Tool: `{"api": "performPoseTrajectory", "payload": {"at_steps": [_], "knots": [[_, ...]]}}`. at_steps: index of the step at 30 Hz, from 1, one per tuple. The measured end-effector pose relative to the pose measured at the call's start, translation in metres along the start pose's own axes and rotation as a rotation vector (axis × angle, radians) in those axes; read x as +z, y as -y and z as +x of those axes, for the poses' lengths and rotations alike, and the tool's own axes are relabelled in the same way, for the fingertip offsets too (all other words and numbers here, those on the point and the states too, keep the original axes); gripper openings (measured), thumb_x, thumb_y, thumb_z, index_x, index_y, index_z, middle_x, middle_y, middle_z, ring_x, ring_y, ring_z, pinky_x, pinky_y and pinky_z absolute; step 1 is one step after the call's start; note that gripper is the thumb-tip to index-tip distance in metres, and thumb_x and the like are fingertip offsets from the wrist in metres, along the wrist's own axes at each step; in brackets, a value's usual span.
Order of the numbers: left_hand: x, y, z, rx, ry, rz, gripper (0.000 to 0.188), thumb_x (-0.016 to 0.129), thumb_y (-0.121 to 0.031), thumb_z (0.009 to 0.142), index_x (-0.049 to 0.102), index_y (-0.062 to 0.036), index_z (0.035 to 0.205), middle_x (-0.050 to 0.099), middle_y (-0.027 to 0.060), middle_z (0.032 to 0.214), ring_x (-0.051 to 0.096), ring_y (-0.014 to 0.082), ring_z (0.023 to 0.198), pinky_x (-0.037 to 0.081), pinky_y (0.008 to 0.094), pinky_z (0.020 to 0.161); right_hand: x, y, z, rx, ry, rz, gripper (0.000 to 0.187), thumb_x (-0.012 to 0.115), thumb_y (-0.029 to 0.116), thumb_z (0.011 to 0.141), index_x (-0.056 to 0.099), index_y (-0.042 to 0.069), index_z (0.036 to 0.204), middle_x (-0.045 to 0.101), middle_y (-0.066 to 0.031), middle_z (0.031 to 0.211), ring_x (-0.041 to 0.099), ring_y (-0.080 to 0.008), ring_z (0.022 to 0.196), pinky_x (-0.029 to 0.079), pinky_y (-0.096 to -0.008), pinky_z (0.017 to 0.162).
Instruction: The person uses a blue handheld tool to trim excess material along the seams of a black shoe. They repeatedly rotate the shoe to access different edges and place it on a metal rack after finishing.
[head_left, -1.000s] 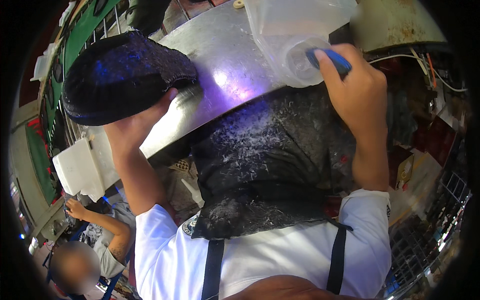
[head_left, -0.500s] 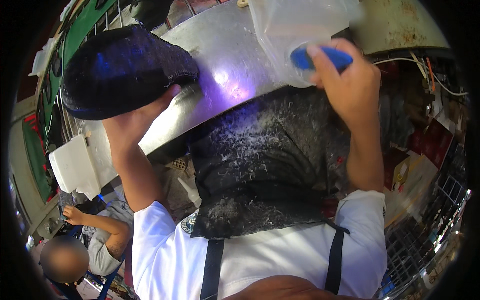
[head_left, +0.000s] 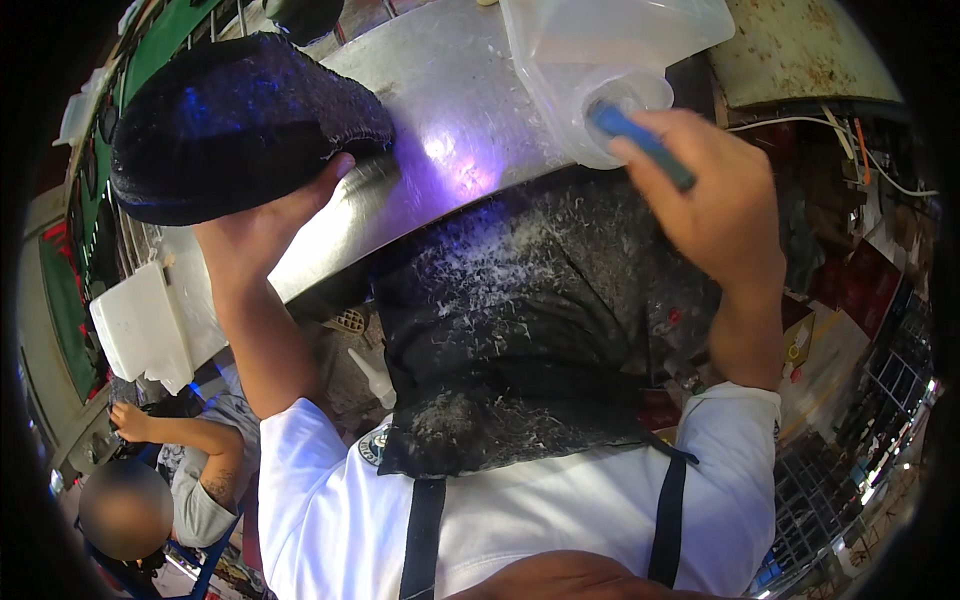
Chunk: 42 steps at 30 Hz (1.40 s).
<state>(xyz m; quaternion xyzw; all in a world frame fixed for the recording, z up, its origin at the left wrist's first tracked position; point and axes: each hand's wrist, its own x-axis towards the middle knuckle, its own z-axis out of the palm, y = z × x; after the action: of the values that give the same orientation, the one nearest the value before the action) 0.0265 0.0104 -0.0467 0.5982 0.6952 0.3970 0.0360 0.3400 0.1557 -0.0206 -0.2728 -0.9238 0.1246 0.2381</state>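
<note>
My left hand [head_left: 265, 225] grips a black shoe [head_left: 235, 130] from below, its thumb on the near right edge. The shoe is held over the metal worktop at the left, its frayed, fuzzy end toward the middle. My right hand [head_left: 715, 190] is closed around a blue-handled brush [head_left: 645, 145], slightly blurred by motion. The brush's far end is inside the mouth of a translucent plastic cup [head_left: 655, 92], so its tip is partly hidden. The cup is joined to or sits against a larger translucent plastic container [head_left: 630, 30] at the worktop's far edge.
The shiny metal worktop [head_left: 440, 90] curves across in front of me. White scraps cling to my black apron [head_left: 500, 350]. A white plastic box [head_left: 145, 325] hangs at the left edge. Another person [head_left: 205, 450] sits at the lower left. Boxes and wire racks [head_left: 895, 385] stand at the right.
My right hand has turned and shifted slightly right and down, so the brush now points into the cup. The left hand and shoe have moved a little left and up.
</note>
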Motion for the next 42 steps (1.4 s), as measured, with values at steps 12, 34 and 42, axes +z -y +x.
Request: {"api": "performPoseTrajectory", "payload": {"at_steps": [12,34,42], "knots": [[-0.003,0.003,-0.001,0.072,0.051,0.140,0.047,0.091,-0.020,0.060,0.070,-0.0031,0.098,0.071,0.0062,0.094,0.067,0.0207,0.088,0.052,0.0323,0.085,0.005,-0.022,0.006,0.380,-0.047,0.427,0.017,0.070,0.013,0.089,0.068,0.000,0.100,0.065,-0.0040,0.074,0.062,-0.0078,0.064,0.049,-0.0200,0.059],[0.013,-0.010,-0.022,-0.456,0.227,-0.359,0.074,0.057,-0.053,0.086,0.038,-0.0122,0.145,0.043,0.0111,0.147,0.035,0.0339,0.139,0.022,0.0563,0.116,0.003,-0.031,-0.024,0.668,0.032,0.918,0.024,0.070,0.014,0.089,0.067,-0.003,0.105,0.068,-0.0055,0.076,0.065,-0.0086,0.066,0.052,-0.0217,0.056],[0.009,-0.015,-0.065,-0.258,0.155,-0.693,0.060,0.031,-0.039,0.097,0.049,0.0047,0.134,0.047,0.0231,0.141,0.043,0.0342,0.133,0.030,0.0464,0.112,0.023,-0.018,-0.057,0.950,-0.491,1.208,0.027,0.064,0.018,0.091,0.062,-0.007,0.102,0.068,-0.0159,0.084,0.065,-0.0211,0.060,0.052,-0.0267,0.047]]}}
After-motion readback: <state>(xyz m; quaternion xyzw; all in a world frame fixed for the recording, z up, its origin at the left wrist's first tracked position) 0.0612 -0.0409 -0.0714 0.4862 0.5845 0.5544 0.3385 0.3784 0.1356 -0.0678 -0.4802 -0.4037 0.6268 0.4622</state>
